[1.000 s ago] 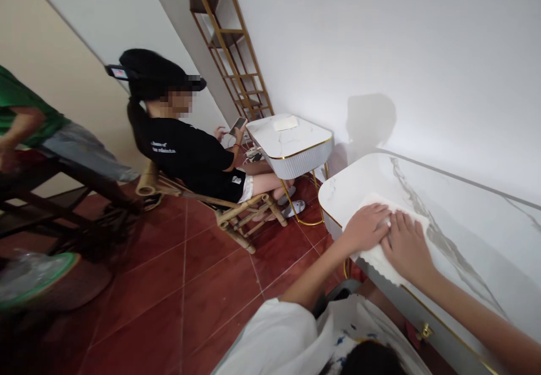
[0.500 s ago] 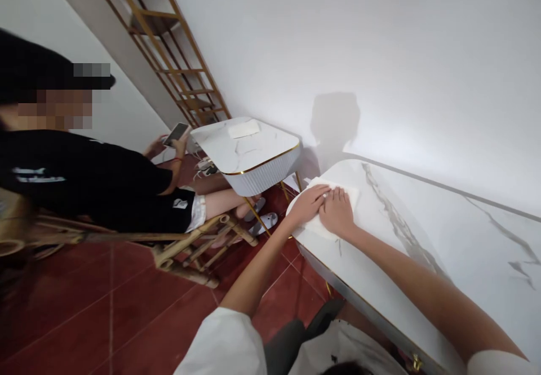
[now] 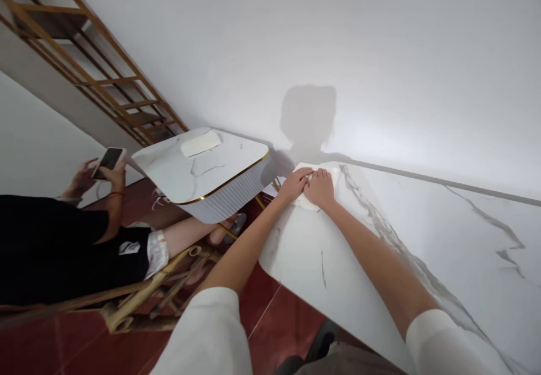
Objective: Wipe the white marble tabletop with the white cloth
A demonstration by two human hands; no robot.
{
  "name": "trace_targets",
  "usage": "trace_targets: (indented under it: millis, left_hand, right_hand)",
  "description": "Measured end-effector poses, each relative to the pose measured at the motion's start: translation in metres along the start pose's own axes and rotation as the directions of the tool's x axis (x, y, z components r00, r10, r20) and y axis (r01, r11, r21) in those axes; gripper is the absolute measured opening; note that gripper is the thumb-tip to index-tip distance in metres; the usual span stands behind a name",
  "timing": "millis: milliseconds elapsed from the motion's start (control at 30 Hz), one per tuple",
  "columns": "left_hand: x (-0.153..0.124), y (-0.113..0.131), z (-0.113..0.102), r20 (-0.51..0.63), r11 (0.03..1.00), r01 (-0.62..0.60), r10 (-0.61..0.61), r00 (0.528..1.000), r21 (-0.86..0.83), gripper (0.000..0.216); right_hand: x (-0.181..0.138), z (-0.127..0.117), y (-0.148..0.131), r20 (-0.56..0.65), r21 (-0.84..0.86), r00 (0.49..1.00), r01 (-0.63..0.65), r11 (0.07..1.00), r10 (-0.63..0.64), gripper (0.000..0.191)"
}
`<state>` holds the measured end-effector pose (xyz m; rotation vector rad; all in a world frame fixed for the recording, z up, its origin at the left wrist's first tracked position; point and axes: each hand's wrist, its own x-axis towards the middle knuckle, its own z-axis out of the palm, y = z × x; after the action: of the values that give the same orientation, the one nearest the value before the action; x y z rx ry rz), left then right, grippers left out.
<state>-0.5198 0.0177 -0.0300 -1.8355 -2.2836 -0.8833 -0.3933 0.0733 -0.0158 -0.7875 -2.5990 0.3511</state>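
A thin white cloth (image 3: 311,201) lies crumpled on a white marble-patterned tabletop (image 3: 296,245), near its far rounded corner by the wall. My left hand (image 3: 295,185) presses on the cloth's left part, fingers laid over it and pointing right. Beside it, my right hand (image 3: 321,188) rests palm down on the same cloth, its fingers stretched forward and slightly spread. The two hands nearly touch at the fingertips and thumb. Cloth shows around and beneath them; the palms' undersides are hidden.
A smaller marble-patterned table (image 3: 169,177) with a gold rim stands to the left, with a folded white cloth (image 3: 201,144) on it. A seated person in black (image 3: 51,245) holds a phone (image 3: 109,162). A wooden shelf (image 3: 127,82) stands by the wall (image 3: 380,53).
Both hands and the cloth have shifted toward the table's far edge by the wall. My view has moved left-to-right and closer, so the seated person sits farther left and lower.
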Motion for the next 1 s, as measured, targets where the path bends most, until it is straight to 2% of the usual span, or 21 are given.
trace_targets:
  millis: [133,200,400,533,600,733,867,1000]
  left_hand:
    - [0.023,-0.006,0.011,-0.169,0.99,0.093,-0.075,0.983,0.105,0.042]
    - [0.031,-0.006,0.015,-0.216,0.987,0.11,-0.083,0.973,0.118,0.043]
    - [0.041,-0.007,0.019,-0.286,0.983,0.143,-0.104,0.953,0.117,0.042]
    - [0.041,-0.012,0.017,-0.297,0.971,0.219,-0.182,0.937,0.093,0.038]
    - [0.041,-0.012,0.016,-0.256,0.973,0.202,-0.168,0.952,0.111,0.038]
    - [0.047,-0.007,0.018,-0.048,0.988,-0.016,0.023,0.999,0.155,0.041]
    - [0.07,0.007,0.033,0.097,0.982,-0.142,0.131,0.987,0.123,0.044]
    - [0.095,0.027,0.052,0.161,0.982,-0.191,0.188,0.969,0.005,0.045]
  right_hand:
    - [0.021,0.003,0.015,-0.038,0.012,0.999,-0.033,0.999,0.033,0.053]
    - [0.029,0.004,0.021,-0.05,0.008,0.998,-0.048,0.999,0.049,0.054]
    - [0.037,0.008,0.03,-0.064,0.004,0.997,-0.044,0.999,0.044,0.053]
    - [0.037,0.01,0.031,-0.058,-0.028,0.998,-0.03,0.999,0.029,0.053]
    - [0.037,0.011,0.03,-0.051,-0.046,0.998,-0.031,0.998,0.029,0.055]
    - [0.038,0.008,0.035,-0.026,-0.049,0.999,-0.029,0.998,0.028,0.054]
    - [0.036,-0.001,0.056,-0.06,-0.06,0.994,-0.095,0.994,0.091,0.052]
    - [0.029,-0.013,0.079,-0.107,-0.094,0.978,-0.19,0.977,0.18,0.051]
